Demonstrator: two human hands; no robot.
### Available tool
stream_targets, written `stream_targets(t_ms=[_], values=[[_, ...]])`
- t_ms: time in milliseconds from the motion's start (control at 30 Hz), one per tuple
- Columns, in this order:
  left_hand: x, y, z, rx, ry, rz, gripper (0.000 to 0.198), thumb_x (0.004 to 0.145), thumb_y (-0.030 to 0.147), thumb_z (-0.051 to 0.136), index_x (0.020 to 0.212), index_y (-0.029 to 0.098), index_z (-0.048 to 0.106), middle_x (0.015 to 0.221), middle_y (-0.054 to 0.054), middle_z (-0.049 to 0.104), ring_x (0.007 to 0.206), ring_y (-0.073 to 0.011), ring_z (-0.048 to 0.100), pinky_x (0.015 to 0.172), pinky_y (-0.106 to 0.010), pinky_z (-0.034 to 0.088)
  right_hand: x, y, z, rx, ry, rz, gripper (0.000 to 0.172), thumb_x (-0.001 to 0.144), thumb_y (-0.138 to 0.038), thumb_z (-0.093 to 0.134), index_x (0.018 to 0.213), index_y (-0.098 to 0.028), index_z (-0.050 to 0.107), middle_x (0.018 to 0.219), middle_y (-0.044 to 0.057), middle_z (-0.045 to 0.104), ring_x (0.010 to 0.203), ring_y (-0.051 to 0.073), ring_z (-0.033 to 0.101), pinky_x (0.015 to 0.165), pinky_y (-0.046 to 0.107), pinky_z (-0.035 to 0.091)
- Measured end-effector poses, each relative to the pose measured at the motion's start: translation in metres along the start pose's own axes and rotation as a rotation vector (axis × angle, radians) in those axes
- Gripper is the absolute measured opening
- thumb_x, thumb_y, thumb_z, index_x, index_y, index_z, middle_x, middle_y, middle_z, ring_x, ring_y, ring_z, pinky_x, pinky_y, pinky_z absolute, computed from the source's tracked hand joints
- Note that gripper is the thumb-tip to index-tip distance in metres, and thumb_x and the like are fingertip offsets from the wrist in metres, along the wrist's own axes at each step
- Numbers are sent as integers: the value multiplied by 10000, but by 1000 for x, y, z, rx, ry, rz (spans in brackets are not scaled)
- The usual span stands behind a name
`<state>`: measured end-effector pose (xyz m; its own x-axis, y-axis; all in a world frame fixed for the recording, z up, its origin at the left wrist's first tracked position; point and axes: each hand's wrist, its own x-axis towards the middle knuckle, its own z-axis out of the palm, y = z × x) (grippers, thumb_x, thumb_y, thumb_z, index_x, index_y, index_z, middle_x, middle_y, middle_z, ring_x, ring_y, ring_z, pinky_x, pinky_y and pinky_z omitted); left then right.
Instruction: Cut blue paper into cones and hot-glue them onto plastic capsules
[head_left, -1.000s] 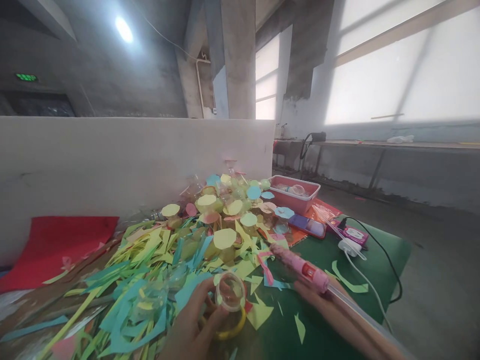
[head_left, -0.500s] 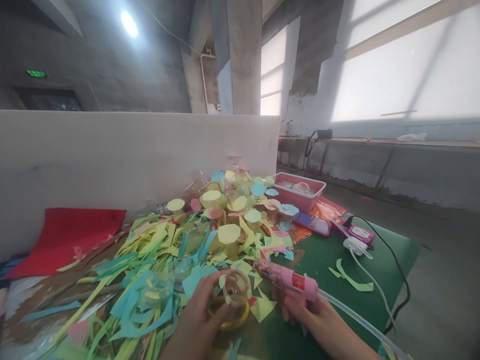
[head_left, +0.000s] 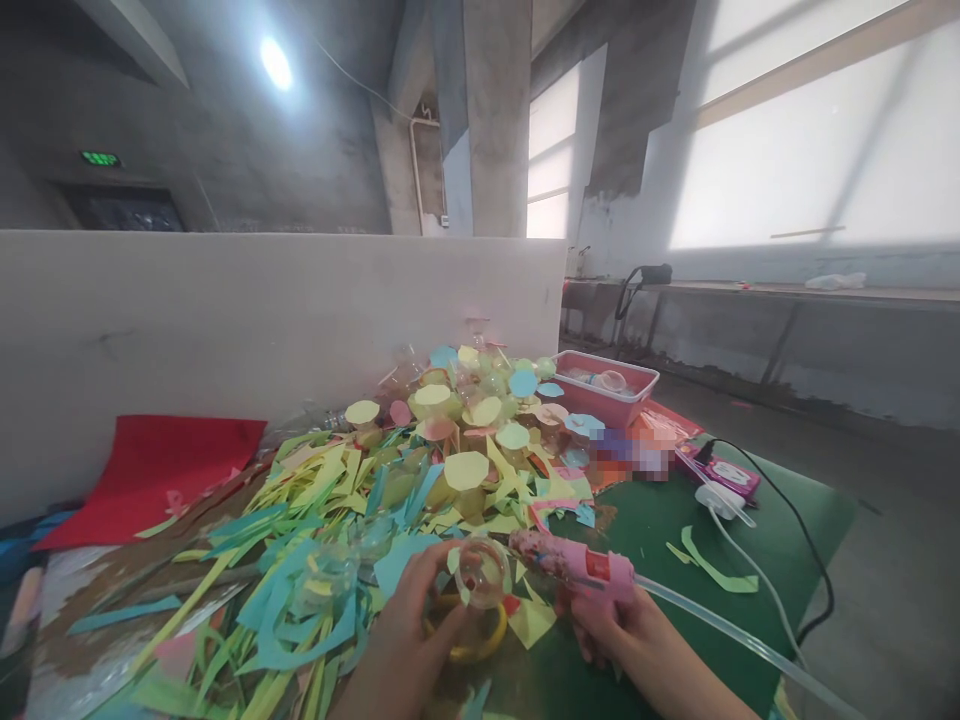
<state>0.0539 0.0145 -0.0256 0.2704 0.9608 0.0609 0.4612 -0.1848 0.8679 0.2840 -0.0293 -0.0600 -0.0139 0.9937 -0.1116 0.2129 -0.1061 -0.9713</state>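
My left hand (head_left: 420, 620) is closed around a small clear plastic cup (head_left: 484, 572), its round end facing up and bits of pale green paper on its rim. Just right of it, a pink hot glue gun (head_left: 577, 566) points its nozzle at the cup's edge, without clear sign of contact. My right hand (head_left: 615, 628) grips the gun's handle, and a long translucent glue stick (head_left: 720, 617) trails from its back. Below the cup lies a yellow ring (head_left: 491, 642), like a tape roll, partly hidden by my left fingers.
Coloured paper strips (head_left: 300, 600) cover the left and middle. Behind them cluster several clear cups with paper discs (head_left: 465, 470). A pink bin (head_left: 615, 385) stands at the back right. A white plug (head_left: 716, 500) and its cables lie on the green tabletop (head_left: 795, 520).
The whole view has shifted slightly, so things appear a little further right and lower. Both hands keep their hold on the cup and the glue gun.
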Motion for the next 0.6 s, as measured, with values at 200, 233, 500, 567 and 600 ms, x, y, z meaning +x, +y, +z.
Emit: stream_targets(t_ms=[200, 233, 500, 567, 600], values=[[-4, 9, 1, 5, 13, -59, 427, 792, 471, 559, 1160, 258, 601, 1116, -48, 652, 905, -215, 593, 785, -265, 485, 2, 5, 0, 17, -20, -1, 536, 708, -728, 544, 715, -192, 529, 550, -24, 487, 516, 128, 438, 509, 246, 352], [-4, 10, 1, 3, 14, -58, 426, 792, 468, 558, 1159, 258, 601, 1116, -47, 651, 905, -215, 592, 792, -266, 483, 2, 5, 0, 19, -22, 4, 537, 710, -729, 543, 723, -193, 528, 544, -30, 475, 509, 125, 427, 505, 244, 344], [-4, 11, -1, 13, -20, -46, 400, 808, 417, 537, 1174, 260, 572, 1171, -42, 625, 901, -203, 583, 796, -258, 482, 4, 10, 1, 39, -25, -29, 511, 751, -703, 528, 664, -203, 464, 531, -52, 407, 504, 109, 368, 504, 236, 320], [-4, 12, -1, 33, -20, -54, 410, 810, 427, 538, 1182, 259, 572, 1156, -43, 631, 891, -202, 587, 792, -264, 488, 4, 11, 1, 32, -27, -34, 497, 771, -680, 532, 649, -204, 459, 526, -53, 403, 503, 107, 362, 503, 235, 316], [-4, 12, -1, 40, -19, -52, 416, 809, 432, 543, 1186, 260, 574, 1141, -43, 636, 894, -204, 591, 794, -266, 490, 5, 11, 0, 32, -26, -37, 491, 778, -672, 534, 653, -203, 463, 525, -55, 401, 503, 107, 360, 504, 234, 316]])
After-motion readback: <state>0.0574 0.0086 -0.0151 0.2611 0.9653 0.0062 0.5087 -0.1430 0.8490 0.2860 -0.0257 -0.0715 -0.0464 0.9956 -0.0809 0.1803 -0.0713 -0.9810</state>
